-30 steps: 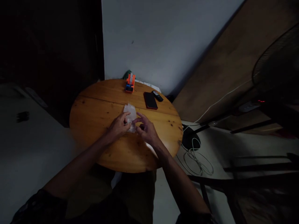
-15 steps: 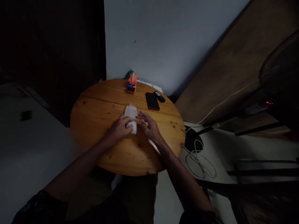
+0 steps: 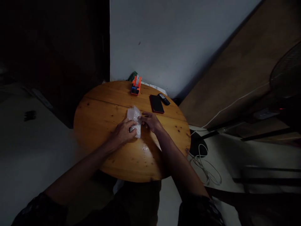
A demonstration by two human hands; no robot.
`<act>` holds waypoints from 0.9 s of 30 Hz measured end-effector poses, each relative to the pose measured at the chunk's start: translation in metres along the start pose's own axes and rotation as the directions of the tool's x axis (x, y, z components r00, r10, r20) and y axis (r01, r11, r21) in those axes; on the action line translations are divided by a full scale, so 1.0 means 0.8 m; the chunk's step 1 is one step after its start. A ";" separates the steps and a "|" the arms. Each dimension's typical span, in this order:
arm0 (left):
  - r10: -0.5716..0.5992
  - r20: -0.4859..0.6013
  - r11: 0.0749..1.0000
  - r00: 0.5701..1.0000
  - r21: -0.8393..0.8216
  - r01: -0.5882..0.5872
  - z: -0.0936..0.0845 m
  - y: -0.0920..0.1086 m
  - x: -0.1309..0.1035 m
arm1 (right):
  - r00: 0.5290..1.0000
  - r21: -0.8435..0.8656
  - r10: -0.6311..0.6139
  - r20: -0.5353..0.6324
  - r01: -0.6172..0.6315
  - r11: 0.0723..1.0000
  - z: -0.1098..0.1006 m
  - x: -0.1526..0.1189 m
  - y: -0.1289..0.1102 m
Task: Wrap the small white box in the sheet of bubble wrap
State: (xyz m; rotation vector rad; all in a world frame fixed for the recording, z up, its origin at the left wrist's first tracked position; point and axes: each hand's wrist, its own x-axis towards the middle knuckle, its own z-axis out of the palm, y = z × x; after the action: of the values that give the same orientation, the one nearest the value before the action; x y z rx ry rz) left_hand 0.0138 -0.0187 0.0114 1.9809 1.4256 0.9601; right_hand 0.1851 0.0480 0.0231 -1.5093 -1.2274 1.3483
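The translucent wrap [image 3: 137, 118] lies just off the middle of the desk [image 3: 103, 125], towards 12 o'clock, within easy reach of both arms. The left hand [image 3: 123, 130] comes in from its 7 o'clock side, and its grip is clamped on the wrap's near part, thumb and fingers bent around it, probably to steady it while the other hand works its edge. The right hand [image 3: 150, 121] sits at the wrap's 3 o'clock, fingers curled inward and tips at the edge; I cannot tell whether its grip is pinched together there. Both forearms angle inward, wrists low. The orange tape dispenser [image 3: 136, 85] stands at the desk's 12 o'clock, the dark flat slab [image 3: 156, 104] and small handset [image 3: 164, 99] side by side at 1 o'clock, perhaps set there to leave working room.
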 end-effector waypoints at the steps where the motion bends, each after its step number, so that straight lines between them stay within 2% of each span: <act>1: -0.003 0.004 1.000 1.000 -0.001 0.003 -0.001 0.001 0.000 | 0.999 0.011 -0.010 0.031 0.010 1.000 0.002 0.002 -0.001; 5: 0.001 0.014 1.000 1.000 -0.001 -0.001 -0.003 0.005 -0.001 | 0.987 0.058 -0.035 0.157 0.026 0.998 0.005 0.007 -0.004; 12: 0.017 0.021 1.000 1.000 0.018 -0.017 -0.004 0.003 -0.001 | 0.981 0.160 0.065 0.181 -0.095 0.983 -0.017 0.006 -0.010; 15: 0.027 0.021 0.999 0.999 0.019 -0.028 -0.003 0.001 -0.001 | 0.975 0.211 0.069 0.210 -0.115 0.971 -0.025 0.008 -0.009; 17: 0.028 0.013 0.999 1.000 0.016 -0.028 -0.003 0.000 -0.002 | 0.982 0.199 0.027 0.189 -0.066 0.978 -0.022 0.009 -0.006; 22: 0.036 0.012 0.999 0.999 0.010 -0.036 -0.003 0.000 -0.002 | 0.985 0.050 -0.162 0.057 0.159 0.986 -0.003 0.012 0.005; 27: 0.036 0.025 0.999 0.999 0.006 -0.036 -0.004 0.002 -0.002 | 0.980 0.004 -0.201 0.007 0.201 0.980 0.013 0.022 0.018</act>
State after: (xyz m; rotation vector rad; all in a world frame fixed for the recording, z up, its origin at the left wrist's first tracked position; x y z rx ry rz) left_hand 0.0120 -0.0203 0.0139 2.0228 1.3858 0.9441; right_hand 0.1772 0.0606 0.0035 -1.3395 -1.3431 1.2223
